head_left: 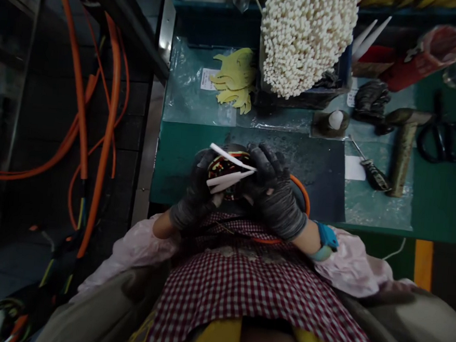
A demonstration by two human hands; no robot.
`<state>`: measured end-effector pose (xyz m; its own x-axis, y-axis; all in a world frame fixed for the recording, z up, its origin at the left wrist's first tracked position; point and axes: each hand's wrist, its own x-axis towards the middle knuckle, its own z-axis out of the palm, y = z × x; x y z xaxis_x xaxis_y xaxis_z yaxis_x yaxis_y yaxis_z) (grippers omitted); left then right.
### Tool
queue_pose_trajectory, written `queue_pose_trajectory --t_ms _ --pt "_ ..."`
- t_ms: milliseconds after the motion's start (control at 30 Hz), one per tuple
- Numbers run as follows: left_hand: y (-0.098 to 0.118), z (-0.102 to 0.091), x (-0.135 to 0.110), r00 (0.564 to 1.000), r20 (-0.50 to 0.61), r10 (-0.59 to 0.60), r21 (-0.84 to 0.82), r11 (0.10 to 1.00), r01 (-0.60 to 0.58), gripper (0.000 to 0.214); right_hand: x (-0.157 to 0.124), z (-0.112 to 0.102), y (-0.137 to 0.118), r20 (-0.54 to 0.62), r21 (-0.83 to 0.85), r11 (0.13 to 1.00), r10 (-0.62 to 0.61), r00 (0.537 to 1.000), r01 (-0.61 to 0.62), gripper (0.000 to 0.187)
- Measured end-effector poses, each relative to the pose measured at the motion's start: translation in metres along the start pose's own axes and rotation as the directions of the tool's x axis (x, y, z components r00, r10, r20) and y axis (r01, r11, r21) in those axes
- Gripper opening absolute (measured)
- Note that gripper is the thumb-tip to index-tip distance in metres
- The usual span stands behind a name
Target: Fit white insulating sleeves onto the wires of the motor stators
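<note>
Both hands are gloved and closed on one piece at the near edge of the bench. My left hand [195, 192] cups the coil [224, 166] from the left; my right hand [271, 187] grips it from the right, fingers curled over the top. The coil is a small round winding of dark and coloured wire, held just above the mat [314, 161]. Two white strips [230, 168] cross its face, pinched at their right ends under my right fingers; their left ends stand free.

Handling, as I judge it: the coil looks light but firm, and its wire turns could shift or snag if squeezed hard. Best hold is around the outer rim with both palms, as now. The strips look thin, stiff and smooth, likely to slip from a glove or kink; grip them flat near the end.

An orange cable [302, 189] loops out from behind my right wrist.

Farther out: a dense bundle [307, 38] of white strips stands at the far centre, yellow cut-outs [236, 80] far left of it. To the right lie a screwdriver [372, 170], a hammer [403, 147] and scissors [443, 136]. Orange cables [98, 130] hang well apart at the left, off the bench.
</note>
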<state>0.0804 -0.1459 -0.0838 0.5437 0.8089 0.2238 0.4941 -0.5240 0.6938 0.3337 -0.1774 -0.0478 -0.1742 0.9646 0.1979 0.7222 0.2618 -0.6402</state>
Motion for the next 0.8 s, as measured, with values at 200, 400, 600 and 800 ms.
queue_pose_trajectory --t_ms 200,400,600,800 --pt "0.017 0.006 0.020 0.977 -0.097 0.188 0.086 0.980 -0.180 0.097 0.004 -0.014 0.019 0.091 -0.017 1.000 -0.014 0.996 0.016 0.074" --pt "0.016 0.012 0.018 0.965 -0.141 0.221 0.107 0.973 -0.207 0.090 0.001 -0.020 0.032 0.168 -0.010 0.983 -0.181 0.969 0.185 0.060" --pt "0.017 0.014 0.015 0.976 -0.102 0.194 0.094 0.978 -0.184 0.087 -0.003 -0.015 0.032 0.138 -0.067 0.990 -0.112 0.984 0.122 0.069" --pt "0.027 0.005 0.020 0.985 -0.056 0.165 0.063 0.985 -0.161 0.090 -0.013 -0.009 0.018 0.128 -0.122 0.992 -0.018 0.992 0.034 0.060"
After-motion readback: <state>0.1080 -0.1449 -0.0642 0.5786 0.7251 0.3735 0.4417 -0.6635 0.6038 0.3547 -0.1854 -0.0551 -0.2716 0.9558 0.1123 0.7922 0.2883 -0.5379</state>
